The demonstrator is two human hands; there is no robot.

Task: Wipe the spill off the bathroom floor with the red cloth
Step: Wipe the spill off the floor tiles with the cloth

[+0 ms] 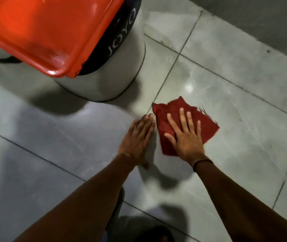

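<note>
The red cloth [207, 122] lies flat on the grey floor tiles [244, 137], frayed at its far edge. My right hand [185, 135] presses flat on top of it, fingers spread. My left hand [136, 137] rests flat on the bare tile just left of the cloth, fingers together, touching or nearly touching its left edge. A faint wet sheen [190, 84] with a light glare shows on the tile beyond the cloth.
A white cylindrical bin [104, 81] with a dark band stands at the upper left, an orange tub [52, 32] overhanging it. A grey wall [261, 18] runs along the upper right. A dark shape, maybe a foot [153, 234], sits at the bottom.
</note>
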